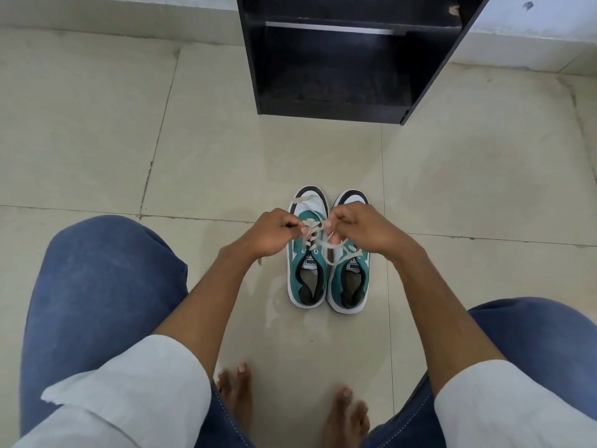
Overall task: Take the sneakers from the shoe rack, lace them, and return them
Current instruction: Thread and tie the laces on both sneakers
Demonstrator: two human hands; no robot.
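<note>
Two teal, white and black sneakers stand side by side on the tiled floor, toes pointing away from me: the left sneaker (307, 279) and the right sneaker (350, 286). A white lace (315, 234) runs over the left sneaker's eyelets, with one loose end lying across its toe. My left hand (274, 234) pinches one part of this lace above the left sneaker. My right hand (355, 229) pinches another part, hovering over the right sneaker's front. Lace strands trail down between both shoes.
A black shoe rack (339, 59) stands open on the floor beyond the sneakers, against a white wall. My knees in blue jeans flank the shoes, and my bare feet (290, 405) rest on the tiles near the bottom edge.
</note>
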